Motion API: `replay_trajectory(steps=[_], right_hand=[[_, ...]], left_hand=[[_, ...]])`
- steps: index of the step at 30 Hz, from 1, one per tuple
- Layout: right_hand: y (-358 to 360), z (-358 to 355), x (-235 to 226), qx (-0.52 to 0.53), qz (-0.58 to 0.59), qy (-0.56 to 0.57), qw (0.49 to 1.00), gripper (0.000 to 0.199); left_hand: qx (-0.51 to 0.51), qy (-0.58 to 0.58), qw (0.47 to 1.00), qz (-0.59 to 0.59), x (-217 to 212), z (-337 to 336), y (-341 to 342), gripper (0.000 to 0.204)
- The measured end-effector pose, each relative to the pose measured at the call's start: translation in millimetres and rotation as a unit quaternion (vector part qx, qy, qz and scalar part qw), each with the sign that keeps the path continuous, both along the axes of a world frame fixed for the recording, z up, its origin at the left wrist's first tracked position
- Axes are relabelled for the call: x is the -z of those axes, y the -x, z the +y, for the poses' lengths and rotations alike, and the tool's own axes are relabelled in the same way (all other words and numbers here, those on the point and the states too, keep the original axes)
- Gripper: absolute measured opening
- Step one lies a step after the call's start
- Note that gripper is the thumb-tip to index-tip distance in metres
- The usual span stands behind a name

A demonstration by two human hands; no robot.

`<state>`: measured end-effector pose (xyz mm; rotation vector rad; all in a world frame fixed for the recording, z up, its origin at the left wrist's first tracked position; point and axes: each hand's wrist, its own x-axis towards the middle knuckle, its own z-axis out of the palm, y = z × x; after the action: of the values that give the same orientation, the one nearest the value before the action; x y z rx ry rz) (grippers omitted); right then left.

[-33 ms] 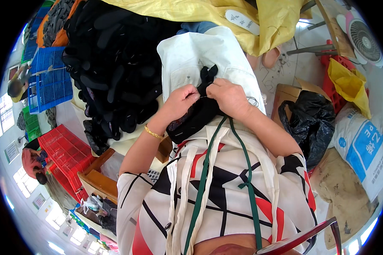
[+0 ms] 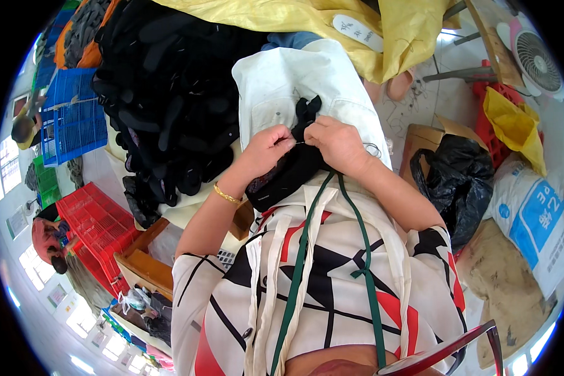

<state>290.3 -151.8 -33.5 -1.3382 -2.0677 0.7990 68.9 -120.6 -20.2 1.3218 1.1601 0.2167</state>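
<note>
A black cloth shoe (image 2: pixel 288 185) rests on the white apron (image 2: pixel 266 81) over my lap, with a bow-like black piece (image 2: pixel 308 108) at its far end. My left hand (image 2: pixel 266 148) is closed at the left edge of the shoe, thumb and fingers pressed together. From the right, my right hand (image 2: pixel 335 143) pinches the shoe's upper close to the left fingertips. Between the two hands a tiny pale glint shows, too small to name. A thin dark loop (image 2: pixel 373 150) sits beside my right wrist. My fingers hide part of the shoe.
To the left lies a large pile of black shoes (image 2: pixel 169 94). Beyond it stand blue (image 2: pixel 75 116) and red (image 2: pixel 97 232) plastic crates. On the right are a black plastic bag (image 2: pixel 451 182), a white sack (image 2: pixel 529 213) and a fan (image 2: pixel 536 59). Two other people are at the far left.
</note>
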Motion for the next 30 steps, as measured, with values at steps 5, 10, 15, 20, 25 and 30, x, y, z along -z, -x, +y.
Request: replay_trajectory(steps=[5,10,15,20,25,30], right_hand=[[16.4,-8.9,6.1,0.044,0.087,0.008,0.995,0.009],[18.4,-6.3,18.6,0.045,0.162,-0.017,0.986,0.006],[-34.8,-13.1,13.4,0.240,0.585,0.394,0.667,0.014],[-191.6,-27.5,84.8,0.479,0.705,0.219,0.474,0.019],[-322.6,-69.7,107.9,0.657,0.644,-0.006,0.391,0.026],[-319.6,-77.9,107.1,0.697,0.564,-0.049,0.440,0.024]], left_hand=[[-0.041,0.094,0.995,-0.014,3.0,-0.3,-3.1,0.012],[-0.059,0.092,0.994,-0.016,5.2,-2.5,-0.7,0.012],[-0.159,0.196,0.958,-0.138,5.3,-3.9,7.8,0.013],[-0.194,0.266,0.928,-0.175,13.9,-5.7,10.6,0.013],[-0.199,0.292,0.909,-0.220,17.6,-5.8,11.4,0.012],[-0.206,0.303,0.902,-0.226,14.3,-7.5,11.2,0.011]])
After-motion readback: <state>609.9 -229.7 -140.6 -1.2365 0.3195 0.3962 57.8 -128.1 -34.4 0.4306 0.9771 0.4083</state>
